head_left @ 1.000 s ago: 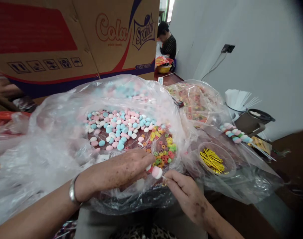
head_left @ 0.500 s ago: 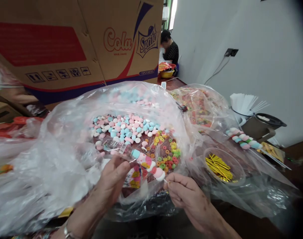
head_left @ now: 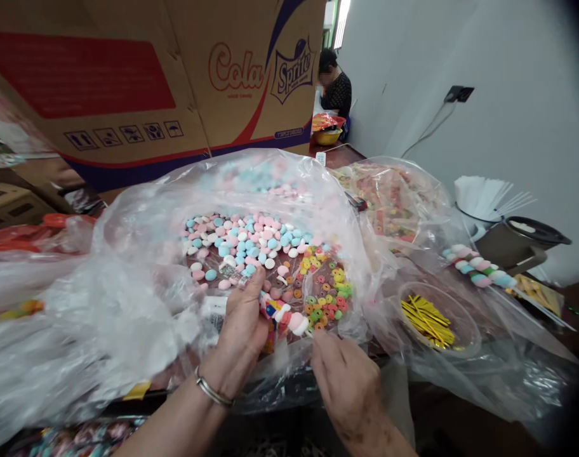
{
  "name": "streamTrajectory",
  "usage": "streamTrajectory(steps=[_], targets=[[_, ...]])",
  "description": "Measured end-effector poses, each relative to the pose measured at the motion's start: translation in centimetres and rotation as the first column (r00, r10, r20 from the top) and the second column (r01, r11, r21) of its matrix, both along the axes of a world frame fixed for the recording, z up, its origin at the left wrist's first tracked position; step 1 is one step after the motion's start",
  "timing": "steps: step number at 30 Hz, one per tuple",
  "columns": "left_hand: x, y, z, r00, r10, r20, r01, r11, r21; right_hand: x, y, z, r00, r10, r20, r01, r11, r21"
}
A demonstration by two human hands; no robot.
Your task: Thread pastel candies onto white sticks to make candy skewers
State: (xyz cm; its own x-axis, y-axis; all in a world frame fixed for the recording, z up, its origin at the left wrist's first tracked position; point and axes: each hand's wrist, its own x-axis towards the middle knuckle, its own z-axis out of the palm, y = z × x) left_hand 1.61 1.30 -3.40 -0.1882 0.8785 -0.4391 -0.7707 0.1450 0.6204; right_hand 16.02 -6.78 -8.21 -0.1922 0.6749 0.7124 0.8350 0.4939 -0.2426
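Clear plastic bags [head_left: 127, 298] cover our tabletop; our left hand [head_left: 239, 330] pinches the candy skewer [head_left: 289, 319] over the near edge, right hand [head_left: 344, 381] pinching its stick end.

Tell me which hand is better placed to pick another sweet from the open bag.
Left, probably. The left hand lies inside the bag, its fingertips beside the loose sweets, though it also rests on the candy skewer. The right hand sits at the bag's near edge, pinching the skewer's stick end.
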Motion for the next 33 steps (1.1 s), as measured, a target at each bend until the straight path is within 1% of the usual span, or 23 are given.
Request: streamTrajectory(steps=[1, 2, 3, 4, 5, 6, 7, 9, 11, 12, 14, 16, 18, 20, 22, 24, 27, 29, 30, 31, 32, 33], targets=[[0.2, 0.0, 0.0, 1.000, 0.019, 0.003, -0.019, 1.000, 0.004, -0.4, 0.0, 0.0, 0.998, -0.032, 0.058, 0.031, 0.999, 0.027], [0.3, 0.1, 0.1, 0.999, 0.038, 0.002, -0.038, 0.999, 0.008, -0.7, 0.0, 0.0, 0.995, -0.045, 0.085, 0.043, 0.999, 0.025], [0.4, 0.2, 0.0, 0.999, 0.053, -0.002, -0.053, 0.999, 0.008, -1.0, -0.1, 0.0, 0.996, -0.034, 0.081, 0.034, 0.999, -0.003], [0.4, 0.3, 0.0, 0.998, 0.063, -0.010, -0.063, 0.998, 0.004, -1.3, -0.3, 0.0, 0.999, -0.006, 0.041, 0.008, 0.998, -0.061], [0.5, 0.5, -0.1, 0.998, 0.067, -0.020, -0.067, 0.998, -0.001, -1.5, -0.4, 0.0, 0.999, 0.025, -0.035, -0.030, 0.989, -0.146], [0.6, 0.5, -0.1, 0.997, 0.065, -0.031, -0.065, 0.998, -0.003, -1.6, -0.6, 0.0, 0.989, 0.044, -0.140, -0.079, 0.965, -0.250], [0.6, 0.6, -0.2, 0.997, 0.061, -0.040, -0.061, 0.998, 0.003, -1.8, -0.8, -0.2, 0.965, 0.043, -0.259, -0.137, 0.923, -0.359], [1.0, 0.4, -0.4, 0.998, 0.042, -0.053, -0.041, 0.999, 0.016, -2.1, -0.9, -0.5, 0.879, -0.033, -0.476, -0.262, 0.800, -0.540], [1.4, 0.0, -0.5, 0.998, 0.015, -0.057, -0.013, 0.999, 0.034, -2.5, -0.9, -0.9, 0.757, -0.144, -0.637, -0.392, 0.680, -0.619], [1.6, -0.3, -0.6, 0.998, -0.004, -0.057, 0.006, 0.999, 0.041, -2.7, -0.9, -1.1, 0.683, -0.200, -0.703, -0.462, 0.626, -0.628], [1.8, -0.9, -0.5, 0.998, -0.047, -0.046, 0.050, 0.997, 0.066, -3.0, -0.7, -1.0, 0.524, -0.319, -0.789, -0.588, 0.535, -0.607], [1.4, -1.3, -0.3, 0.994, -0.102, -0.026, 0.104, 0.990, 0.100, -3.1, -0.5, -0.5, 0.405, -0.423, -0.810, -0.673, 0.462, -0.578], [0.6, -1.3, 0.0, 0.988, -0.154, -0.005, 0.153, 0.980, 0.124, -2.8, -0.4, 0.3, 0.337, -0.497, -0.799, -0.720, 0.411, -0.559], [-0.5, -0.9, 0.4, 0.985, -0.172, 0.011, 0.168, 0.974, 0.154, -2.6, -0.4, 1.1, 0.299, -0.533, -0.792, -0.754, 0.377, -0.538], [-1.3, -0.2, 0.6, 0.988, -0.153, 0.020, 0.147, 0.972, 0.184, -2.5, -0.5, 1.6, 0.281, -0.534, -0.798, -0.782, 0.354, -0.513], [-1.6, 0.4, 0.6, 0.989, -0.144, 0.019, 0.137, 0.967, 0.217, -2.7, -0.5, 1.8, 0.275, -0.522, -0.807, -0.798, 0.344, -0.494], [-0.9, 0.5, 0.1, 0.981, -0.191, 0.014, 0.180, 0.943, 0.279, -3.2, -0.6, 1.7, 0.278, -0.520, -0.807, -0.782, 0.365, -0.505], [0.0, 0.1, -0.3, 0.976, -0.218, 0.018, 0.203, 0.932, 0.299, -3.5, -0.6, 1.5, 0.308, -0.522, -0.796, -0.753, 0.377, -0.539], [0.5, -0.2, -0.6, 0.975, -0.221, 0.023, 0.205, 0.933, 0.294, -3.6, -0.6, 1.3, 0.335, -0.511, -0.792, -0.736, 0.382, -0.558], [0.9, -0.6, -0.8, 0.975, -0.221, 0.032, 0.203, 0.937, 0.283, -3.7, -0.6, 1.1, 0.376, -0.479, -0.793, -0.710, 0.401, -0.579], [1.4, -0.9, -1.0, 0.975, -0.220, 0.043, 0.201, 0.943, 0.266, -3.7, -0.6, 0.9, 0.436, -0.426, -0.793, -0.664, 0.443, -0.603], [1.8, -1.3, -1.2, 0.974, -0.220, 0.052, 0.201, 0.948, 0.248, -3.7, -0.5, 0.6, 0.511, -0.356, -0.783, -0.594, 0.512, -0.621]])
